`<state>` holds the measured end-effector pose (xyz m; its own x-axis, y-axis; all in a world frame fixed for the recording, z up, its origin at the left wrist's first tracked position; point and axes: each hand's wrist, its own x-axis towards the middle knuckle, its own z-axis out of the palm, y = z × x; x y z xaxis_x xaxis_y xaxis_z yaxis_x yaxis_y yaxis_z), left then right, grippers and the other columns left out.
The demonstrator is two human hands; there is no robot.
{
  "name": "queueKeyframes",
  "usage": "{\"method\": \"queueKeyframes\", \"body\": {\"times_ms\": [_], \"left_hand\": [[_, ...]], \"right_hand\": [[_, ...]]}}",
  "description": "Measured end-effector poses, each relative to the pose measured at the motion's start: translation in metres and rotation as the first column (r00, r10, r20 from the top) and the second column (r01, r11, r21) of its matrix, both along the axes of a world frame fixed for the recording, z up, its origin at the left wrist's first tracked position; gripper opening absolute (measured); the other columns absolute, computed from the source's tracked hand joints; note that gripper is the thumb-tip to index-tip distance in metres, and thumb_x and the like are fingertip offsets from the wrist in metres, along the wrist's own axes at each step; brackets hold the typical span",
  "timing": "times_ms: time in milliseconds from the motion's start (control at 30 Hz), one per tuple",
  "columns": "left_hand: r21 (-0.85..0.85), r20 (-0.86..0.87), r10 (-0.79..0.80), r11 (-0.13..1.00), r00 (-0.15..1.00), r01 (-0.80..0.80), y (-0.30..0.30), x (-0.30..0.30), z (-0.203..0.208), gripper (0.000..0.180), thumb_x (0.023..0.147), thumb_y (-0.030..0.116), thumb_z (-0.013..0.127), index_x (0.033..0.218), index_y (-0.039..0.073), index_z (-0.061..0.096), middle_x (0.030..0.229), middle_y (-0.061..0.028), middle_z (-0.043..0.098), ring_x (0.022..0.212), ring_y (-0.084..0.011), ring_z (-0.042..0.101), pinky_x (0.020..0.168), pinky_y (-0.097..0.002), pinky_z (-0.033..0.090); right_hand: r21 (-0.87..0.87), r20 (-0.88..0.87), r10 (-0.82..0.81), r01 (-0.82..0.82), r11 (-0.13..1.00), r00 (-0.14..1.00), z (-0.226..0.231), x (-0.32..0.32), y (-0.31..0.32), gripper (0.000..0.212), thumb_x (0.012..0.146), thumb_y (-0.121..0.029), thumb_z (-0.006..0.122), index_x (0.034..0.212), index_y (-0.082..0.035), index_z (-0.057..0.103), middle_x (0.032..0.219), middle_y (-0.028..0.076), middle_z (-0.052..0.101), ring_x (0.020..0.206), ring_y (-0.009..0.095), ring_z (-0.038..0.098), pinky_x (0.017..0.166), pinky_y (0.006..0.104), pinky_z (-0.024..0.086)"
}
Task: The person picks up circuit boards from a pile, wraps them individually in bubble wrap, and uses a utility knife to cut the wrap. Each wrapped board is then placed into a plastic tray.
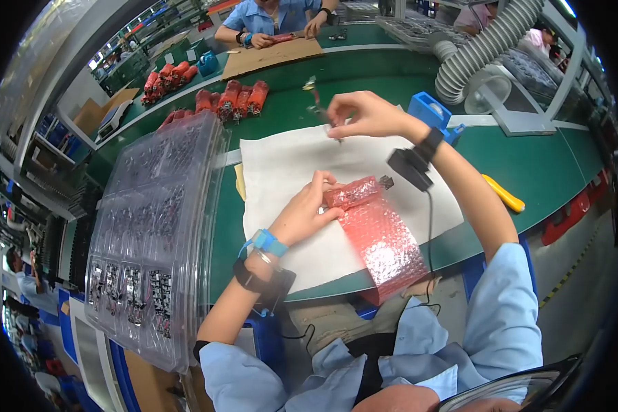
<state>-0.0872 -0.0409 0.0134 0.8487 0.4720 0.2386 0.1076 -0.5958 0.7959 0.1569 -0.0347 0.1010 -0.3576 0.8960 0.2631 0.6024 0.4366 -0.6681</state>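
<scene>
My left hand [306, 211] lies on the white sheet with its fingers closed on a sheet of red bubble wrap [393, 248]. The wrap's far end is rolled up, and a small dark part pokes out of the roll's right side. Its loose flap hangs over the table's near edge. Farther off, my right hand [369, 115] is raised above the white sheet [292, 161], thumb and fingers pinching a small dark electronic part [321, 114]. Motion smears that part, so its exact kind is unclear.
Stacked clear plastic trays [151, 226] with small circuit boards stand at the left. Red wrapped bundles [240, 100] lie beyond them. To the right are a blue tape dispenser [429, 110], a yellow-handled tool [504, 193] and a ducted hose [487, 51]. A co-worker [271, 17] sits opposite.
</scene>
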Motion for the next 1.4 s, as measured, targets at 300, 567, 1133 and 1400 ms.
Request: {"method": "queueKeyframes", "body": {"times_ms": [300,567,1133,1400], "left_hand": [[-0.016,-0.034,-0.011,1.000,0.999,0.010,0.010,0.012,0.005,0.054,0.084,0.017,0.070,0.120,0.006,0.031,0.120,-0.0210,0.063,0.107,-0.0316,0.062,0.093,-0.0360,0.045],[-0.105,-0.067,-0.009,0.995,0.998,0.002,0.015,0.014,0.003,0.053,0.083,0.021,0.071,0.119,0.007,0.034,0.120,-0.0173,0.064,0.106,-0.0275,0.061,0.094,-0.0352,0.045],[-0.088,-0.045,-0.014,0.996,0.999,0.010,0.017,0.018,0.002,0.050,0.083,0.022,0.073,0.116,0.007,0.039,0.117,-0.0149,0.065,0.103,-0.0218,0.058,0.092,-0.0343,0.043],[-0.123,0.004,-0.004,0.992,1.000,0.005,0.019,0.016,-0.009,0.061,0.082,0.019,0.074,0.121,0.007,0.028,0.119,-0.0169,0.064,0.108,-0.0224,0.058,0.096,-0.0345,0.042]], "right_hand": [[-0.217,-0.429,-0.091,-0.005,0.976,0.899,-0.027,0.013,-0.069,0.028,0.084,-0.010,0.073,0.107,0.000,0.062,0.102,0.006,0.065,0.095,0.013,0.062,0.087,0.0287,0.050],[-0.282,-0.627,-0.117,-0.084,0.956,0.770,-0.039,0.003,-0.081,0.042,0.085,-0.006,0.070,0.123,0.000,0.055,0.107,0.009,0.064,0.095,0.014,0.062,0.088,0.0302,0.050],[0.032,-0.184,-0.276,0.286,0.958,0.943,-0.033,-0.008,-0.074,0.020,0.092,-0.017,0.059,0.101,-0.001,0.052,0.081,0.009,0.058,0.074,0.012,0.059,0.052,0.0248,0.049],[-0.067,0.043,-0.374,0.376,0.924,0.927,-0.025,-0.025,-0.077,0.024,0.093,-0.022,0.057,0.098,-0.001,0.047,0.072,0.016,0.057,0.073,0.023,0.062,0.056,0.0344,0.044]]}}
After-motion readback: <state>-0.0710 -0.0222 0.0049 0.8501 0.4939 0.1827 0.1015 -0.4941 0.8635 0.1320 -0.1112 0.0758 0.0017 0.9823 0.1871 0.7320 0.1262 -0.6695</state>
